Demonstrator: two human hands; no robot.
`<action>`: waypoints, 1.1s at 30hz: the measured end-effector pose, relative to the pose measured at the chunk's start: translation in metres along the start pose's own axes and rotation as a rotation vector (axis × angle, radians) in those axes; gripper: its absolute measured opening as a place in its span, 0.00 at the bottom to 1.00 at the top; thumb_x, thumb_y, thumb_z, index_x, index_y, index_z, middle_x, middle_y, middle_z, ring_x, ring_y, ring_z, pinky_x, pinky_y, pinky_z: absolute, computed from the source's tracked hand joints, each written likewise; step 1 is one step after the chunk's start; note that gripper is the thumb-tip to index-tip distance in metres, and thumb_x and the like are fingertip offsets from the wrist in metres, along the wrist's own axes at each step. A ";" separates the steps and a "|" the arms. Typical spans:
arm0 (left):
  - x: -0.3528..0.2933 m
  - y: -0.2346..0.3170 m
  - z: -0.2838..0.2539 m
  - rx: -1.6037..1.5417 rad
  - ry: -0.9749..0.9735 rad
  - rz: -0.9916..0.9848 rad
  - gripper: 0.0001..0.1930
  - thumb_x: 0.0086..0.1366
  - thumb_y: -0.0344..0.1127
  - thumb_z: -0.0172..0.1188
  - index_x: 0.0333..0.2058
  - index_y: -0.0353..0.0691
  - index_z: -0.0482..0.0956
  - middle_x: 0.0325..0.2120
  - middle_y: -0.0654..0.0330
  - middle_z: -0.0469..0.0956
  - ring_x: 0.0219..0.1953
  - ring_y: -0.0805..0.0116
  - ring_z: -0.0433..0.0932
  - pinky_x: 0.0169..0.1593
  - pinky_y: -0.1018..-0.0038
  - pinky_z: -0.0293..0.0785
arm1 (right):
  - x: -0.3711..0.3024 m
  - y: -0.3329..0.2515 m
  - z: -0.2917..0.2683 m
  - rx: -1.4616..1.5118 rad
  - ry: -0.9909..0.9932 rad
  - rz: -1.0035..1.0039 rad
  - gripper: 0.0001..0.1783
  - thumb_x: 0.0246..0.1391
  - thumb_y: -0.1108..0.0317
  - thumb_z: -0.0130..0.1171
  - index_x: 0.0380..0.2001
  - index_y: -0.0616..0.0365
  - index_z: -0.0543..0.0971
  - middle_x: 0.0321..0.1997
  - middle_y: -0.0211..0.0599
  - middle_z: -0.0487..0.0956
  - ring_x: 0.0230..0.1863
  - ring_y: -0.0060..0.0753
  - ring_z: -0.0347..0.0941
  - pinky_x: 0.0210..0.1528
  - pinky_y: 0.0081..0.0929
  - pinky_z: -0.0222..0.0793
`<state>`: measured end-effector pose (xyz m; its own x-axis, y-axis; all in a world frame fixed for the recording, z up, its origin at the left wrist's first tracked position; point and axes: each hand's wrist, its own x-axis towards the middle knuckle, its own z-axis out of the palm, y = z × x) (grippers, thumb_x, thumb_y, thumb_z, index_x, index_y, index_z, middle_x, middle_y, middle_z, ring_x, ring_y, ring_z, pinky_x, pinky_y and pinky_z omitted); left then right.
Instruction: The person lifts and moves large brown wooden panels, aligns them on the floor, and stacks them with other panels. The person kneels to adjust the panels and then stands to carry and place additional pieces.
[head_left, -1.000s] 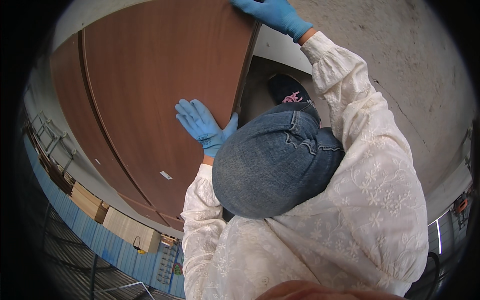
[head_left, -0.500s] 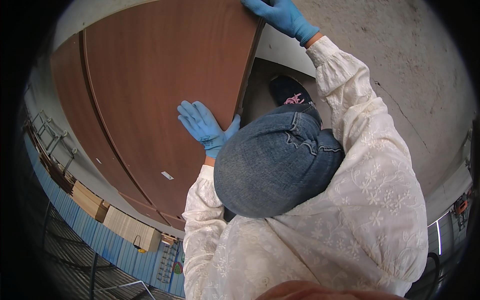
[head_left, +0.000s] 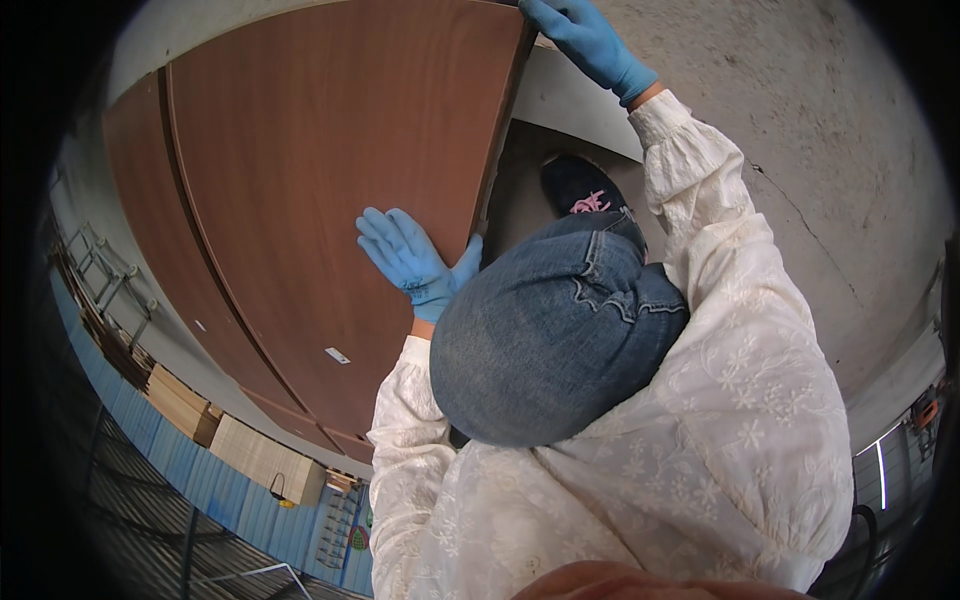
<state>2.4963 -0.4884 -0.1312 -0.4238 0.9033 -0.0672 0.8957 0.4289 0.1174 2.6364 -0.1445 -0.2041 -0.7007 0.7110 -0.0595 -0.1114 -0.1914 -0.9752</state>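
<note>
A large brown wood-grain cabinet (head_left: 330, 160) lies in front of me and to my left, with a long dark seam between its panels. My left hand (head_left: 412, 262), in a blue glove, rests flat on the near part of the brown surface, fingers stretched and thumb apart beside the right edge. At the far right corner, my right hand (head_left: 592, 50), also blue-gloved, has its fingers around the edge. The picture's upper rim cuts off part of it. A small pale label (head_left: 337, 355) sits on the panel below my left hand.
My bent knee in jeans (head_left: 540, 330) and dark shoe (head_left: 583, 185) with pink laces are close to the cabinet's right edge. A white board (head_left: 580, 100) lies beyond the shoe. Cracked concrete floor (head_left: 800, 150) spreads to the right. Stacked pale boxes (head_left: 255, 455) stand at lower left.
My right hand has shifted right and slightly nearer, and the cabinet's far right corner now shows a little further right. My left hand stays flat at nearly the same spot.
</note>
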 end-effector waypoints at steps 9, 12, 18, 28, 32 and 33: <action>0.002 -0.002 0.002 0.045 -0.004 0.042 0.69 0.46 0.61 0.75 0.75 0.40 0.38 0.76 0.35 0.36 0.77 0.31 0.36 0.75 0.33 0.34 | -0.005 0.006 0.011 0.030 0.084 0.102 0.22 0.70 0.59 0.57 0.58 0.63 0.81 0.53 0.30 0.84 0.54 0.22 0.75 0.60 0.23 0.69; 0.001 -0.003 0.003 0.070 -0.018 0.042 0.70 0.45 0.60 0.76 0.75 0.40 0.37 0.76 0.35 0.36 0.77 0.31 0.37 0.75 0.33 0.35 | -0.005 0.005 0.011 0.003 0.097 0.046 0.21 0.70 0.59 0.57 0.58 0.62 0.81 0.51 0.27 0.84 0.51 0.19 0.75 0.57 0.21 0.70; 0.000 -0.002 0.004 0.067 0.010 0.053 0.69 0.44 0.59 0.76 0.75 0.38 0.39 0.76 0.35 0.37 0.77 0.31 0.39 0.75 0.33 0.36 | -0.006 0.002 0.009 -0.034 0.080 0.089 0.21 0.70 0.59 0.56 0.57 0.62 0.82 0.46 0.24 0.84 0.44 0.16 0.73 0.51 0.19 0.70; 0.000 -0.001 0.003 0.047 0.023 0.063 0.68 0.47 0.59 0.75 0.75 0.37 0.39 0.75 0.34 0.38 0.77 0.31 0.39 0.74 0.33 0.36 | -0.007 -0.001 0.010 -0.055 0.079 0.069 0.22 0.70 0.59 0.56 0.59 0.63 0.80 0.54 0.30 0.84 0.52 0.20 0.74 0.57 0.21 0.70; 0.002 0.004 -0.003 0.008 0.009 0.048 0.66 0.49 0.60 0.73 0.75 0.38 0.40 0.75 0.34 0.39 0.77 0.31 0.39 0.75 0.34 0.35 | -0.018 0.010 0.000 -0.061 0.178 -0.010 0.24 0.71 0.59 0.55 0.61 0.64 0.78 0.59 0.37 0.82 0.59 0.26 0.74 0.63 0.25 0.68; 0.004 0.007 -0.005 -0.010 0.012 0.038 0.65 0.50 0.61 0.73 0.75 0.38 0.41 0.75 0.34 0.40 0.77 0.31 0.39 0.75 0.34 0.34 | -0.023 0.013 -0.006 -0.114 0.243 -0.038 0.25 0.71 0.58 0.54 0.62 0.65 0.77 0.61 0.40 0.81 0.61 0.30 0.74 0.64 0.27 0.68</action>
<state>2.5006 -0.4820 -0.1252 -0.3914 0.9188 -0.0510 0.9097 0.3947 0.1294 2.6556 -0.1595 -0.2164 -0.5060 0.8605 -0.0589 -0.0441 -0.0940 -0.9946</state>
